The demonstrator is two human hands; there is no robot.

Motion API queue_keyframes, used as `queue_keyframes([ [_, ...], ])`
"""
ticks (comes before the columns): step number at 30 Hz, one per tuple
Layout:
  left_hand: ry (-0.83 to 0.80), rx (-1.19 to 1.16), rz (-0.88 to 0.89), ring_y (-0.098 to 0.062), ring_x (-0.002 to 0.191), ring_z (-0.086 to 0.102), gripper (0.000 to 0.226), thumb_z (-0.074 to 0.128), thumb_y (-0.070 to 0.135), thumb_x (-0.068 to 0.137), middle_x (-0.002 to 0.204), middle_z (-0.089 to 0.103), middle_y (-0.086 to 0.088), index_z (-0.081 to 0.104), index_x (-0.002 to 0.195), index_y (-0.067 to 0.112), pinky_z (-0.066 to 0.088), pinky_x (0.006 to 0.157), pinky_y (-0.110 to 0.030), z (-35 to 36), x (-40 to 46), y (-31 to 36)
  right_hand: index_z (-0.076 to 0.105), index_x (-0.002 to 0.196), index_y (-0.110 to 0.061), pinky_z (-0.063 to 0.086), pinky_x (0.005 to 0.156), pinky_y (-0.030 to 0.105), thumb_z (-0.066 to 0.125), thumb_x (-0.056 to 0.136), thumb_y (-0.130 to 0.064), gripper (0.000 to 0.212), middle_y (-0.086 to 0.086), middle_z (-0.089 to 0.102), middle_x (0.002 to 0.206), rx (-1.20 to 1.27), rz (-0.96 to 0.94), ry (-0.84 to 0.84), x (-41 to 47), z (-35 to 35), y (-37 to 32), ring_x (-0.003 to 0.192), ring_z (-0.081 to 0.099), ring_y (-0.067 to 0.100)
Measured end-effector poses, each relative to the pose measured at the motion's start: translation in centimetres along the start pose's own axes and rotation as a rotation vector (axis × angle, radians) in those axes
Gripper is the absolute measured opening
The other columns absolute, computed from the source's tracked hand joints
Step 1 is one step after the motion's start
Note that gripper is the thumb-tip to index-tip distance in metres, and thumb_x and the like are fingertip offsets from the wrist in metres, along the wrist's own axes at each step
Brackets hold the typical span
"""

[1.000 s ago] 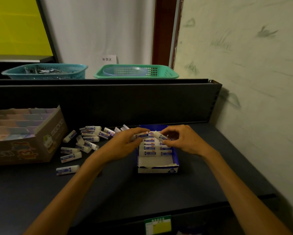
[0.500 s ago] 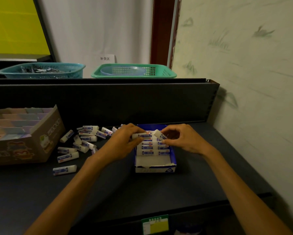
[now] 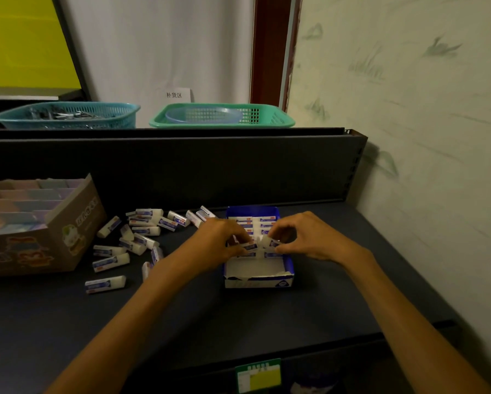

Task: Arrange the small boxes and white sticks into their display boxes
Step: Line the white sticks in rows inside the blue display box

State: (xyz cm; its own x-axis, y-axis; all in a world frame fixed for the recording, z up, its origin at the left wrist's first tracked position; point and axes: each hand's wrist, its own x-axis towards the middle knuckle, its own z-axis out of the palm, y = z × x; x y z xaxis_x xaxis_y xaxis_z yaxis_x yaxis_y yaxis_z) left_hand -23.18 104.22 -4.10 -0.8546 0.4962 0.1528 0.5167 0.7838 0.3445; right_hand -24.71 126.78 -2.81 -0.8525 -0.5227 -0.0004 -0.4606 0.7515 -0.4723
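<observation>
While both hands work over the blue-and-white cardboard display box [image 3: 258, 275] at centre, left hand [image 3: 220, 241] pinching one white blue-labelled stick [image 3: 250, 246], right hand [image 3: 306, 237] pinching another [image 3: 268, 242], loose sticks [image 3: 110, 262] scattered at nine o'clock, brown cardboard display box [image 3: 68, 231] beyond them.

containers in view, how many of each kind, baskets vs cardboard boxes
baskets: 2, a teal basket and a green basket on the upper ledge
cardboard boxes: 2, a brown box at left and a blue box under both hands
total: 4
</observation>
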Motion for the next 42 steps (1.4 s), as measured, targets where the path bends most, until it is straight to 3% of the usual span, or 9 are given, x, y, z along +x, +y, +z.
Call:
queue_keyframes([
  [7,-0.068,0.058,-0.006,-0.008,0.105,0.058,0.031,0.064,0.026,0.086,0.12,0.061,0.001,0.063,0.116,0.021,0.048,0.094,-0.027,-0.1,-0.1,0.1,0.064,0.113,-0.025,0.05,0.094,0.033,0.07,0.083,-0.024,0.031,-0.005,0.06,0.118,-0.19,0.011,-0.065,0.8,0.1,-0.1,0.104,0.056,0.007],
  [14,-0.11,0.069,0.004,-0.006,0.105,0.057,0.029,0.064,0.025,0.086,0.12,0.059,0.003,0.063,0.115,0.021,0.045,0.091,-0.02,0.2,0.0,-0.1,0.065,0.111,-0.03,0.045,0.099,0.038,0.071,0.081,-0.029,0.03,-0.01,0.059,0.115,-0.277,0.028,-0.112,1.3,0.5,-0.1,0.108,0.05,0.009],
  [21,-0.133,0.064,-0.022,-0.008,0.105,0.058,0.03,0.066,0.024,0.085,0.118,0.061,0.002,0.061,0.114,0.021,0.047,0.091,-0.023,0.5,0.1,-0.1,0.063,0.107,-0.033,0.038,0.105,0.04,0.072,0.08,-0.031,0.029,-0.013,0.058,0.115,-0.277,0.011,-0.123,1.1,1.1,0.1,0.116,0.046,0.011],
  [25,-0.136,0.077,-0.022,-0.008,0.105,0.057,0.03,0.065,0.025,0.085,0.118,0.06,0.003,0.062,0.114,0.021,0.046,0.09,-0.02,0.5,0.1,0.1,0.065,0.109,-0.03,0.034,0.107,0.033,0.068,0.084,-0.03,0.025,-0.011,0.058,0.118,-0.256,-0.018,-0.112,0.9,0.8,-0.3,0.112,0.046,0.003],
  [31,-0.145,0.085,-0.015,-0.008,0.104,0.058,0.029,0.064,0.025,0.086,0.119,0.06,0.002,0.063,0.115,0.02,0.045,0.089,-0.019,0.3,0.1,0.2,0.068,0.107,-0.028,0.047,0.099,0.035,0.068,0.085,-0.026,0.022,-0.01,0.06,0.118,-0.19,0.005,-0.133,0.9,0.9,-0.6,0.112,0.051,0.005],
  [42,-0.15,0.097,-0.029,-0.009,0.106,0.058,0.03,0.064,0.026,0.086,0.12,0.06,0.002,0.062,0.115,0.021,0.046,0.09,-0.022,0.4,0.2,0.1,0.068,0.109,-0.024,0.048,0.098,0.033,0.067,0.086,-0.022,0.023,-0.007,0.058,0.125,-0.157,0.021,-0.181,1.2,0.9,-0.7,0.115,0.052,0.008],
])
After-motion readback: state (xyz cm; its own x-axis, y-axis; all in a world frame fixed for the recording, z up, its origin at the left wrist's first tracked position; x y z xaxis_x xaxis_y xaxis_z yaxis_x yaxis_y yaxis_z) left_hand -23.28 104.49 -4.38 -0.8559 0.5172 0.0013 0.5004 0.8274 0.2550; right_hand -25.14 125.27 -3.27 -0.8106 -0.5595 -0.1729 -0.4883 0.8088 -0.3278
